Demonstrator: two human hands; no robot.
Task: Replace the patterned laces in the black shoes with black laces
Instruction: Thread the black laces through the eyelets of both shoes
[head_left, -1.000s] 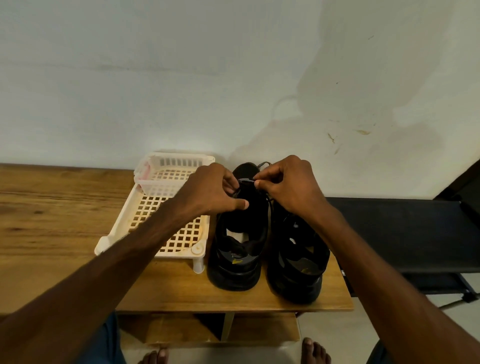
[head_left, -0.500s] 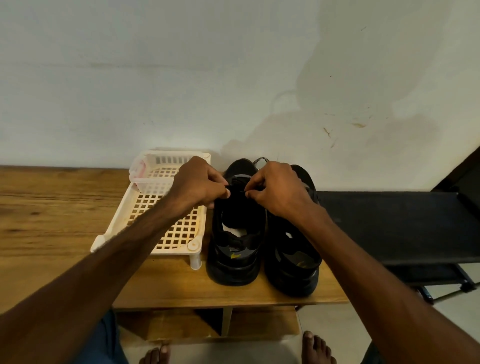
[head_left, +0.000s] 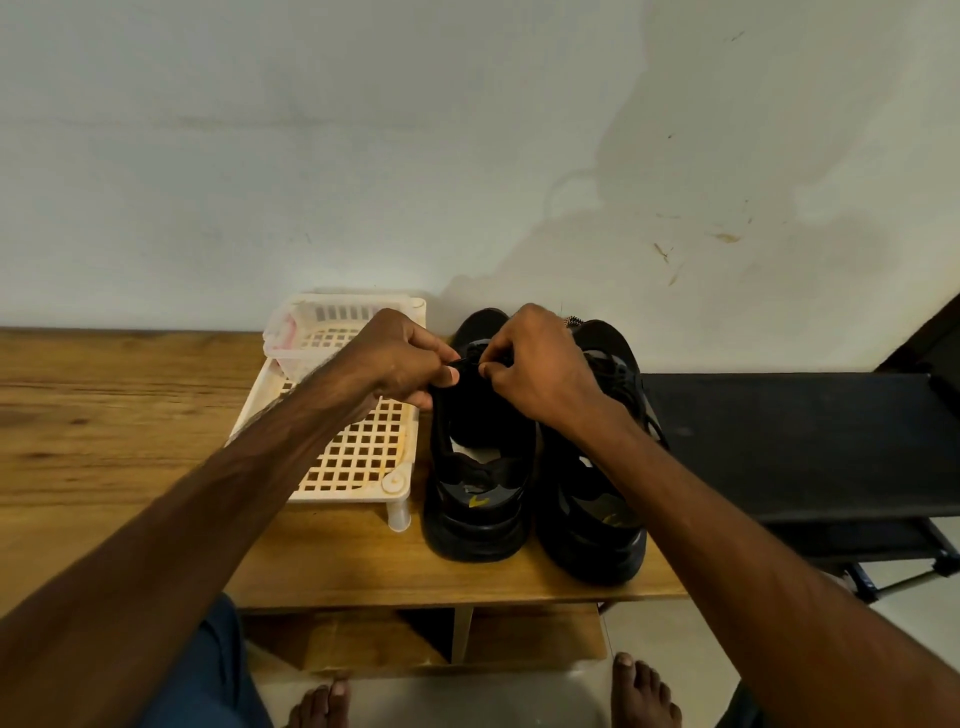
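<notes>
Two black shoes stand side by side on the wooden table, heels toward me: the left shoe (head_left: 478, 499) and the right shoe (head_left: 597, 525). Over the left shoe's tongue, my left hand (head_left: 400, 358) and my right hand (head_left: 540, 364) each pinch a thin black lace (head_left: 467, 362) between thumb and fingers. A short bit of patterned lace (head_left: 574, 320) peeks out behind my right hand, by the right shoe's toe. My hands hide most of the lacing.
A cream plastic lattice rack (head_left: 358, 457) stands left of the shoes, with a small basket (head_left: 337, 317) on its far end. The wooden table (head_left: 104, 441) ends just right of the shoes. A black bench (head_left: 800, 441) lies to the right. The wall is close behind.
Both hands stayed at the left shoe's tongue and kept their pinch on the lace, with small finger shifts. The view dipped slightly.
</notes>
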